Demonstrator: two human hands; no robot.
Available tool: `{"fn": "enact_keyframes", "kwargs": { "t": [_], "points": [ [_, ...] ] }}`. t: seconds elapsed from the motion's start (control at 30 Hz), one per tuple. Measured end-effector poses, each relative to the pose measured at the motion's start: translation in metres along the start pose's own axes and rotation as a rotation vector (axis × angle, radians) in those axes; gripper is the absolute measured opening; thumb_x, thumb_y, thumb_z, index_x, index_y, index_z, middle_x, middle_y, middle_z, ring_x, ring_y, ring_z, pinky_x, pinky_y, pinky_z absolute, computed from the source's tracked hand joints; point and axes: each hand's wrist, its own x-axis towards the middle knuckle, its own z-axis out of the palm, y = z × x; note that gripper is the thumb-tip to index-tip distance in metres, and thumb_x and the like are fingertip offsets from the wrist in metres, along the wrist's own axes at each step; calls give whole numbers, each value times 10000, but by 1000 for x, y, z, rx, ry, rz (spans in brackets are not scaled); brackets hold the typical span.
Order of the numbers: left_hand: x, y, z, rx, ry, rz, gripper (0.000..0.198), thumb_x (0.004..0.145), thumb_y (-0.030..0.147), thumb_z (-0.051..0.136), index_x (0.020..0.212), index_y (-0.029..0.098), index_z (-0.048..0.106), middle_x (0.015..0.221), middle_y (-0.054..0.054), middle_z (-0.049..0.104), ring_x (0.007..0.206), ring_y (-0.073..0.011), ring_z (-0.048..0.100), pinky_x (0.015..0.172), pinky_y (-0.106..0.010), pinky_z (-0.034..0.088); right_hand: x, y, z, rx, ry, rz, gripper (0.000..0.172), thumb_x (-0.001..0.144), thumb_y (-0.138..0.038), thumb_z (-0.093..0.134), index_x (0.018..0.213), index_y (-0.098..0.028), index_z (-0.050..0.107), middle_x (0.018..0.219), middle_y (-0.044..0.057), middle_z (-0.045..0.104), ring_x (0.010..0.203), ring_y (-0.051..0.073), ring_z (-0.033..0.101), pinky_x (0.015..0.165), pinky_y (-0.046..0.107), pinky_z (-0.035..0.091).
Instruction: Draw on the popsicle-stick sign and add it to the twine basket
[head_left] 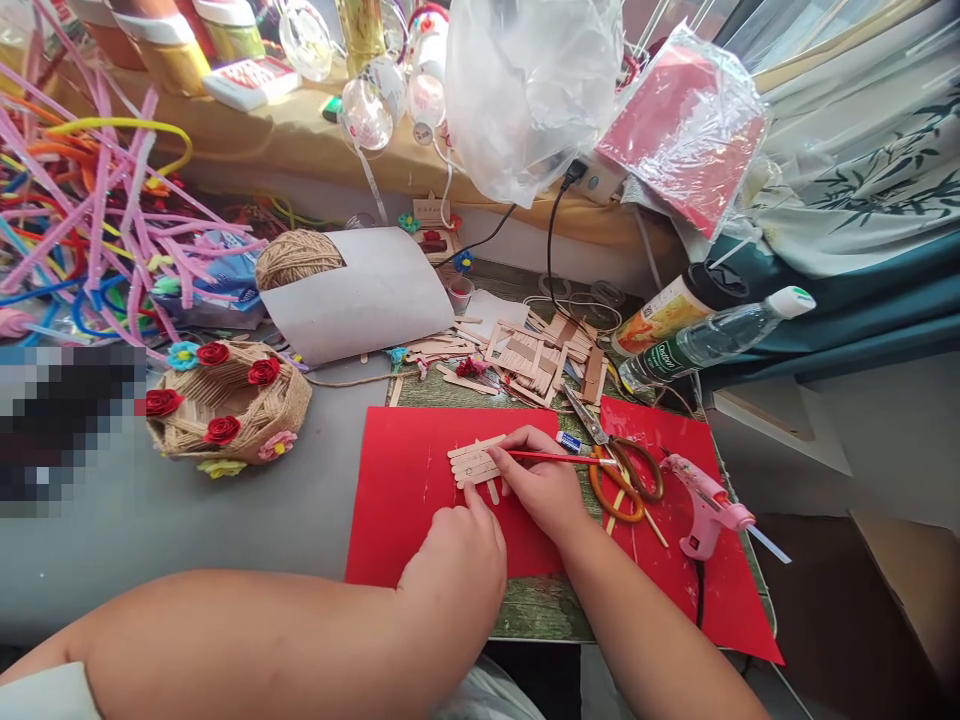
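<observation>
A small panel of wooden craft sticks (466, 465), joined side by side, lies on a red sheet (397, 500), with faint pencil marks on its face. My right hand (544, 485) is closed around a thin red pencil (555, 457), whose tip end is over the panel's right part. From below, my left hand (459, 550) holds the panel against the sheet with a fingertip on its lower edge; its other fingers are curled and partly hidden. Just beyond my right hand are a small blue-and-white eraser (569, 442) and scissors (626, 480) with orange-brown handles.
A pink glue gun (705, 505) lies on a second red sheet (739, 610) at right. Loose craft sticks (536, 360) pile up behind. A plastic bottle (712, 340) leans at back right. On the left are a flower-trimmed twine basket (281, 425), a twine ball (300, 262) and pipe cleaners (97, 200).
</observation>
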Motion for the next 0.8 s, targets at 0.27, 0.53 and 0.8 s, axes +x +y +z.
{"fn": "enact_keyframes", "kwargs": {
  "t": [0.27, 0.53, 0.8],
  "points": [
    [9, -1, 4, 41, 45, 10, 571, 964, 312, 537, 1437, -7, 528, 1398, -379, 553, 924, -306, 730, 630, -347, 523, -6, 6, 5, 2, -115, 65, 371, 914, -575, 652, 801, -247, 518, 486, -65, 550, 400, 132, 492, 435, 249, 367],
    [11, -4, -2, 5, -28, 44, 568, 932, 277, 578, 1418, -14, 549, 1374, -395, 559, 854, -307, 735, 592, -346, 510, 5, -1, -8, -10, 50, -30, 321, 880, -518, 727, 865, -225, 598, 642, -25, 633, 472, 135, 582, 490, 263, 457],
    [11, -3, 2, 27, 6, 46, 532, 940, 268, 553, 1401, 2, 575, 1377, -377, 572, 822, -289, 736, 592, -338, 511, 14, 9, -2, -67, 20, 20, 358, 912, -584, 645, 880, -231, 595, 616, -40, 594, 413, 116, 521, 419, 243, 411]
  ]
}}
